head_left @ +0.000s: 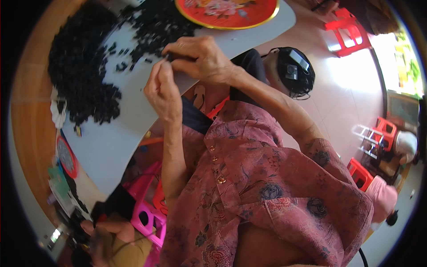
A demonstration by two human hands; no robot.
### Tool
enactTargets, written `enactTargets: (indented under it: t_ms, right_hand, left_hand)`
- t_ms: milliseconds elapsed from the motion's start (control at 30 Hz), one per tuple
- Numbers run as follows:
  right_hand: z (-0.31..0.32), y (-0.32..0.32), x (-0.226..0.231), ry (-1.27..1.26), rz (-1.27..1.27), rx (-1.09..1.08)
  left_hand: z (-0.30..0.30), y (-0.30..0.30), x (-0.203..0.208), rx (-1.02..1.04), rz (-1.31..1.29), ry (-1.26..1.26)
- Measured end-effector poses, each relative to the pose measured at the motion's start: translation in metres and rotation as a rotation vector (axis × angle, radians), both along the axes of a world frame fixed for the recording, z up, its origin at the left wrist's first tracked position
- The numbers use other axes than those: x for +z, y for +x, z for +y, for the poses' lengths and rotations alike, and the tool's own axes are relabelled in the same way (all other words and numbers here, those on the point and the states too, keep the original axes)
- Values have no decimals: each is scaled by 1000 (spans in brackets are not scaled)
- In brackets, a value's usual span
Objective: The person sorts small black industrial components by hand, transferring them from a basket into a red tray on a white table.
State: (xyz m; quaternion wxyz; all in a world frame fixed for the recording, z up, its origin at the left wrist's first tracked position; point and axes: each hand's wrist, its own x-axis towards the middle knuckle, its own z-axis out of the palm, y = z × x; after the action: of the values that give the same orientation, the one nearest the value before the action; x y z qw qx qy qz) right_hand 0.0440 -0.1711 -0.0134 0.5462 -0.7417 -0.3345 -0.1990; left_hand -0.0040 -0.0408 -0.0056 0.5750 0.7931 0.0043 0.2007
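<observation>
Over the table's near edge, my left hand (163, 91) and my right hand (203, 59) meet at the fingertips. Both are closed in a pinch around a small black piece (169, 57), mostly covered by the fingers. Its exact kind cannot be made out. Just beyond my hands, a heap of small black pieces (155, 26) is spread on the white table (129, 111). A larger, thicker heap of black pieces (80, 66) lies to the left. Several loose bits (121, 66) are scattered between the two heaps.
A round red floral tray (229, 15) with a gold rim sits at the table's far side. Another person (120, 240) is at lower left, by a pink plastic chair (151, 220). A black bag (296, 73) is at right; red stools (347, 33) stand farther off.
</observation>
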Motion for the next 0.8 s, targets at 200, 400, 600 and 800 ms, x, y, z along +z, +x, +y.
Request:
enactTargets:
  t_ms: [200,400,600,800]
  right_hand:
    - [10,-6,-4,53,26,66]
    - [5,-10,-14,-18,-23,-46]
    - [16,-8,-5,-5,16,-1]
    - [0,-16,-2,5,118,66]
  left_hand:
    - [6,-2,-1,75,39,112]
    - [-1,2,-3,32,55,273]
    - [17,-2,-1,61,-18,401]
    - [0,1,1,80,138,-138]
